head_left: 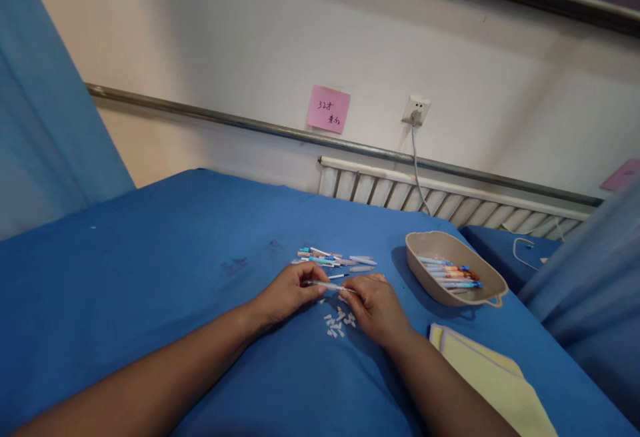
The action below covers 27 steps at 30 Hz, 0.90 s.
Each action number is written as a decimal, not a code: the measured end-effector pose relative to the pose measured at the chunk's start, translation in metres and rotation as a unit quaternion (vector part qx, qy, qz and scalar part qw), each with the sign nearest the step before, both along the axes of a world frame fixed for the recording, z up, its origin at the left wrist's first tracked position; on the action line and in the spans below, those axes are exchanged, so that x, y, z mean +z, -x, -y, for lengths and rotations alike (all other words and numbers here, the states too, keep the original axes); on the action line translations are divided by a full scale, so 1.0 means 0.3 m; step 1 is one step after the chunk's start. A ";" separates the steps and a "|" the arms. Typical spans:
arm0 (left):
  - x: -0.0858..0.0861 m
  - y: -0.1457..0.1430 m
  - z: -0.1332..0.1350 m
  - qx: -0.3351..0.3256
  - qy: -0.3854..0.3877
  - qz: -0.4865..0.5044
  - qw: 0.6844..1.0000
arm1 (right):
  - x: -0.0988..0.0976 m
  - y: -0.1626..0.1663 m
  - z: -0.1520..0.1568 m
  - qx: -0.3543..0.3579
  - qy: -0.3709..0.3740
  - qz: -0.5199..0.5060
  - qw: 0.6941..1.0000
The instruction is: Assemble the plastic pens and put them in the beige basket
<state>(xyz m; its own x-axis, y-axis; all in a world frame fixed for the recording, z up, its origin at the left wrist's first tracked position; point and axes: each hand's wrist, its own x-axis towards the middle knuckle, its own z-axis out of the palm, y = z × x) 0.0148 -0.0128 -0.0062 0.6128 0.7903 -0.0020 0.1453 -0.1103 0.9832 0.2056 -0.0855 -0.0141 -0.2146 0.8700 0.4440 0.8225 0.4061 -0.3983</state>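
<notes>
Between my two hands lies a thin, whitish pen barrel [330, 285], held level above the blue cloth. My left hand [295, 290] pinches its left end, and my right hand [373, 300] is closed around its right end. Just beyond my fingers is a loose pile of pen parts [325, 259], white, light blue and pinkish. A slim refill with a dark tip [339, 276] shows right behind the barrel. On the near side, several small white cone-shaped tips [336, 327] are scattered on the cloth.
A beige basket [417, 270] with pens [450, 273] in it stands to the right. Nearer me lies a folded yellow cloth [493, 377]. Blue fabric [150, 257] covers the table. Behind it are a radiator [380, 190], a socket [416, 110] with a cable, and a pink note [329, 109].
</notes>
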 end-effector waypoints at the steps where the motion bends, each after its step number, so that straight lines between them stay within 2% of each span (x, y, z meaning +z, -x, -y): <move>1: 0.001 0.000 0.000 -0.001 -0.006 0.004 1.000 | -0.001 0.000 0.000 0.000 0.001 -0.001 1.000; 5: 0.000 -0.001 0.005 -0.011 0.071 0.012 0.997 | -0.010 0.003 -0.004 -0.016 -0.011 -0.048 0.999; 10: 0.004 0.005 -0.004 0.011 0.146 0.069 0.987 | -0.018 0.000 -0.019 -0.055 -0.035 -0.215 0.975; 14: 0.012 0.013 -0.008 -0.007 0.173 0.085 0.981 | -0.008 0.006 -0.021 -0.015 -0.033 -0.216 0.976; 16: 0.015 0.014 -0.006 -0.006 0.183 0.085 0.979 | -0.003 0.016 -0.019 -0.001 -0.024 -0.255 0.967; 18: 0.020 0.016 -0.005 0.000 0.202 0.092 0.975 | -0.001 0.029 -0.017 0.007 -0.005 -0.353 0.936; 22: 0.027 0.021 -0.009 -0.006 0.239 0.100 0.966 | 0.005 0.053 -0.016 0.032 0.043 -0.527 0.848; 27: 0.029 0.019 -0.003 -0.033 0.207 0.063 0.976 | 0.020 0.061 -0.016 0.040 0.067 -0.585 0.807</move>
